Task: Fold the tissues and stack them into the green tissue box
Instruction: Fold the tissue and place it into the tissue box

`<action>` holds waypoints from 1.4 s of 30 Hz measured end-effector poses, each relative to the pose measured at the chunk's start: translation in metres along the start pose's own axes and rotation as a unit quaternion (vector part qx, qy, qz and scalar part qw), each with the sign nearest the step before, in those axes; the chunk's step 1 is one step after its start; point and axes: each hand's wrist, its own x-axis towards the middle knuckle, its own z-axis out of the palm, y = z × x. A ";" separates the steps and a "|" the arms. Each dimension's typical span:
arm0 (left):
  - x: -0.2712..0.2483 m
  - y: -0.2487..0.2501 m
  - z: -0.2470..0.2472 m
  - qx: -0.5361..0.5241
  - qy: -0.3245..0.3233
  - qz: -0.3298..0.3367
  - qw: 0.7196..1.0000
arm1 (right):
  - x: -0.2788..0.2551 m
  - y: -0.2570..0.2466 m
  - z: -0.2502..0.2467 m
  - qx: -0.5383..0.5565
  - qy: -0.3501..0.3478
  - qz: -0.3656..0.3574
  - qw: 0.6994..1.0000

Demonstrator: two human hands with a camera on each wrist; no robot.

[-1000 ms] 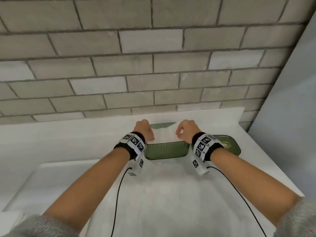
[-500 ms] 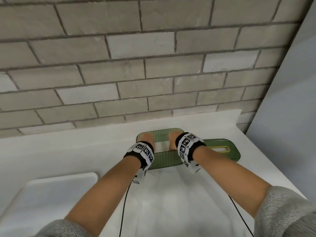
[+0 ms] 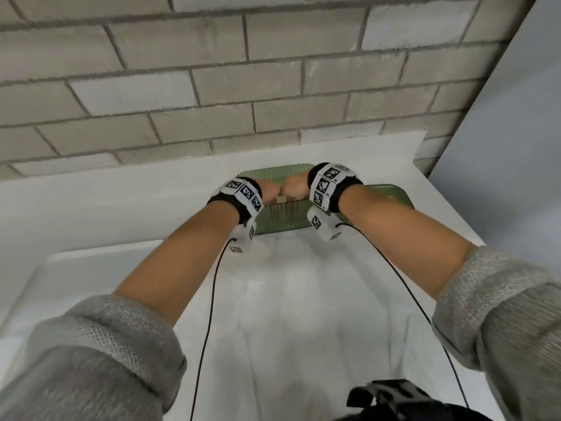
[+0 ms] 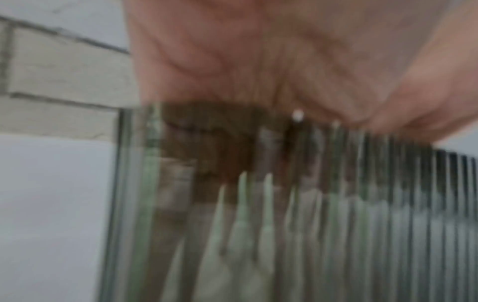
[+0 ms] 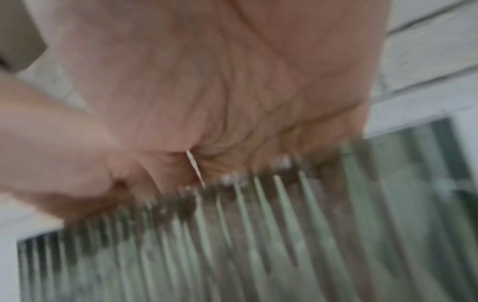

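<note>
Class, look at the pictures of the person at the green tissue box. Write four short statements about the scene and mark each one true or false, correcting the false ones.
1. Both hands, left hand and right hand, reach into the green tissue box. True.
2. The box's wall is smooth. False: it is ribbed.
3. The green lid sits closed on the box. False: it lies beside it, to the right.
4. A brick wall stands behind the counter. True.

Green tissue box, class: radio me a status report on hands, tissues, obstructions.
Left hand and right hand down inside green tissue box; fingers hidden. Lid lying behind right. More tissue spread in front. No obstruction seen.
</note>
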 end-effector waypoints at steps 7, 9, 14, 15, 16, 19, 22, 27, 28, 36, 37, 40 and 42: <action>-0.067 -0.020 -0.008 -0.099 0.224 0.090 0.965 | -0.129 0.053 -0.010 0.113 0.184 -0.052 0.975; -0.108 -0.024 0.016 -0.100 0.276 0.165 0.941 | -0.169 0.076 0.018 0.056 0.149 -0.049 0.986; -0.178 -0.053 0.111 -0.040 0.016 0.170 0.985 | -0.251 0.122 0.133 0.046 -0.006 0.015 0.999; -0.188 -0.062 0.125 -0.035 -0.053 0.137 0.988 | -0.264 0.127 0.157 0.060 -0.036 0.035 0.997; -0.198 -0.070 0.136 -0.035 -0.101 0.114 0.988 | -0.273 0.131 0.179 0.072 -0.061 0.045 0.995; -0.214 -0.084 0.155 0.018 -0.163 0.084 0.983 | -0.292 0.128 0.225 0.117 -0.101 0.055 0.986; -0.210 -0.080 0.160 0.066 -0.162 0.069 0.982 | -0.286 0.117 0.233 0.117 -0.080 0.066 0.988; -0.190 -0.061 0.155 0.066 -0.132 0.051 0.988 | -0.237 0.112 0.209 0.116 -0.025 0.051 0.992; -0.186 -0.058 0.153 0.062 -0.126 0.048 0.989 | -0.228 0.112 0.203 0.122 -0.019 0.047 0.991; -0.191 -0.043 0.152 -0.044 -0.051 0.106 0.992 | -0.211 0.141 0.162 0.208 0.137 0.085 0.965; -0.191 -0.036 0.156 -0.042 -0.046 0.123 0.990 | -0.210 0.142 0.162 0.194 0.130 0.103 0.967; -0.180 -0.023 0.166 -0.020 -0.064 0.156 0.986 | -0.200 0.140 0.167 0.144 0.071 0.171 0.972; -0.173 -0.018 0.167 0.003 -0.081 0.171 0.982 | -0.195 0.138 0.168 0.138 0.073 0.192 0.969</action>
